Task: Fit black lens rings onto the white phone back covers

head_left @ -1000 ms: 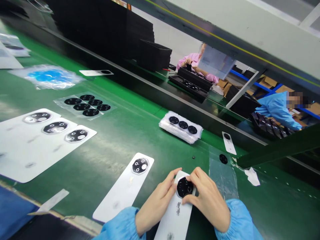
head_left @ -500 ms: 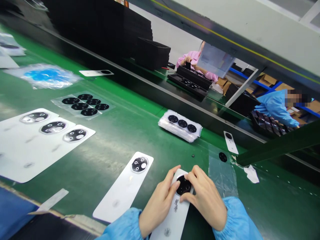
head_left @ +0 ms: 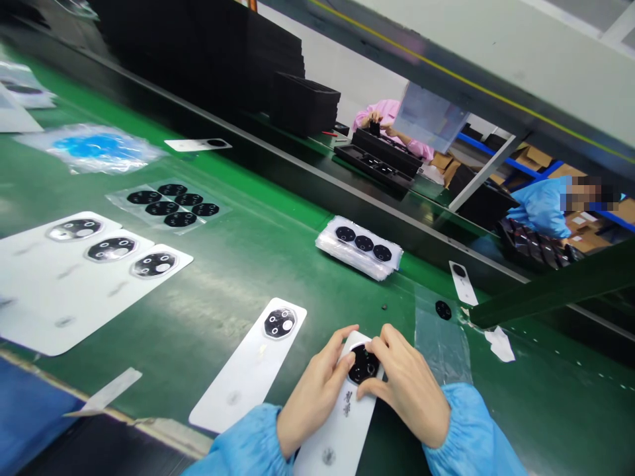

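A white phone back panel (head_left: 342, 430) lies tilted in front of me on the green bench, with dark printed characters below a black octagonal camera sticker (head_left: 361, 373) at its top. My left hand (head_left: 317, 390) grips the panel's left edge, its thumb on the sticker's left rim. From the other side my right hand (head_left: 409, 390) curls over the sticker, thumb and forefinger at its right rim; some fingertips are hidden. Another white panel (head_left: 238, 377), bearing a shiny camera sticker (head_left: 280, 323), lies to my left.
Several overlapping white panels (head_left: 74, 297) lie far left, below a sheet of black stickers (head_left: 163, 209). A stack of sticker sheets (head_left: 358, 264) lies ahead. At right are a clear film (head_left: 441, 350), a paper scrap (head_left: 500, 344) and a green post (head_left: 555, 281). Two people work across the bench.
My hands stay on the same panel and sticker, with only a slight shift of the fingers. The whole view has moved a little.
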`<state>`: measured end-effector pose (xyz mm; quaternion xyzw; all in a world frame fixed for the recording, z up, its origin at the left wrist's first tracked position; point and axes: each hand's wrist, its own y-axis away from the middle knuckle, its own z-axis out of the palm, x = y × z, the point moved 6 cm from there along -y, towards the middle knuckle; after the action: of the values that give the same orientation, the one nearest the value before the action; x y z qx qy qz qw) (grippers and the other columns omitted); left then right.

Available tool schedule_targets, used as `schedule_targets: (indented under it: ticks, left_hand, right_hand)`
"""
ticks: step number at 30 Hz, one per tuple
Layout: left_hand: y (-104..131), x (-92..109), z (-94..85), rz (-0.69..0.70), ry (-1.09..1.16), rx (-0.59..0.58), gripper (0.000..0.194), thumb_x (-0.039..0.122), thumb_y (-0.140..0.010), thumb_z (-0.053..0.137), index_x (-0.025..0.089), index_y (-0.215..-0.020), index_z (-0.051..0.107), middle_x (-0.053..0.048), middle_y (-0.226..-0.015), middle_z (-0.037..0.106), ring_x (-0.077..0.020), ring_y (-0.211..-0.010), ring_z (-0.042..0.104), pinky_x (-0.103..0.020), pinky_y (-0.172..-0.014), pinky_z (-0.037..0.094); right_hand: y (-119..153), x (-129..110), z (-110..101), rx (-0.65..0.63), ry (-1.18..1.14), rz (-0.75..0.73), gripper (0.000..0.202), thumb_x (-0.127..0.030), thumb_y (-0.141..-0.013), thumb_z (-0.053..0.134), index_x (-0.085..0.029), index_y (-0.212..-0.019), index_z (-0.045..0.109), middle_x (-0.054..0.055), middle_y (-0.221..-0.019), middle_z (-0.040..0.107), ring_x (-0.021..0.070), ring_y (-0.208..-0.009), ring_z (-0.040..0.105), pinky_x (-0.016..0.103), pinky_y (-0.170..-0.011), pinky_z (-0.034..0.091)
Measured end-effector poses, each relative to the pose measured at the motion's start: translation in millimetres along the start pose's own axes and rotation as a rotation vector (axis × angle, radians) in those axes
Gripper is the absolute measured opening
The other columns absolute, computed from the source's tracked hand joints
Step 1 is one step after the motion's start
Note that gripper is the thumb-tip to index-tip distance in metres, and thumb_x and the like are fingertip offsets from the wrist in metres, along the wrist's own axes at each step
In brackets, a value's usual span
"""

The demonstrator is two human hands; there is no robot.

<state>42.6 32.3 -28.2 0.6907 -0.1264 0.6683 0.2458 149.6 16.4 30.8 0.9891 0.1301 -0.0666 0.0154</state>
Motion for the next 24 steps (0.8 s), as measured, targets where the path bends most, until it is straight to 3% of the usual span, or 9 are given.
schedule_targets:
  ticks: [10,14,16,21,24]
  left_hand:
    - [-2.1,3.7,-1.6,-0.01,0.129,-0.028,0.045,0.039,-0.091,0.039,0.019,-0.131,0.035,-0.004,-0.092,0.064,-0.0218,-0.091,0.059,-0.03,-0.076,0.043]
    - [-2.9,4.6,-5.4,-0.023,0.148,0.002,0.044,0.039,-0.091,0.04,0.019,-0.13,0.036,-0.005,-0.099,0.064,-0.0211,-0.09,0.059,-0.03,-0.078,0.044]
    - [-3.2,4.9,-5.6,-0.025,0.171,0.007,0.044,0.04,-0.091,0.041,0.019,-0.129,0.036,-0.006,-0.102,0.065,-0.0212,-0.091,0.06,-0.031,-0.08,0.044]
    - [-3.1,2.9,-1.6,-0.04,0.217,-0.009,0.041,0.044,-0.09,0.04,0.02,-0.123,0.034,-0.006,-0.101,0.066,-0.0194,-0.075,0.063,-0.029,-0.065,0.047]
    - [-2.5,2.9,-1.1,-0.022,0.152,-0.023,0.035,0.043,-0.092,0.037,0.021,-0.119,0.035,-0.006,-0.101,0.066,-0.0194,-0.078,0.063,-0.03,-0.067,0.047]
  right_hand:
    - [-2.2,4.9,-5.0,-0.014,-0.153,-0.013,0.05,-0.038,-0.056,0.084,-0.018,-0.09,0.054,0.002,-0.085,0.048,0.0218,-0.078,0.052,0.034,-0.062,0.048]
    - [4.1,24.3,-8.5,0.118,-0.499,0.103,0.031,-0.031,-0.083,0.062,-0.021,-0.11,0.051,0.004,-0.095,0.049,0.0202,-0.087,0.051,0.034,-0.074,0.046]
    - [9.7,36.9,-1.1,0.168,-0.714,0.22,0.029,-0.03,-0.089,0.051,-0.022,-0.116,0.049,0.005,-0.1,0.049,0.0189,-0.088,0.052,0.033,-0.075,0.046]
    - [17.8,30.3,38.7,-0.055,-1.326,0.393,0.036,-0.04,-0.079,0.062,-0.019,-0.106,0.051,0.004,-0.09,0.058,0.0171,-0.079,0.056,0.027,-0.063,0.046]
    - [18.9,22.8,43.3,0.01,-1.469,0.42,0.035,-0.04,-0.071,0.071,-0.018,-0.091,0.054,0.003,-0.086,0.061,0.0161,-0.08,0.057,0.027,-0.07,0.046]
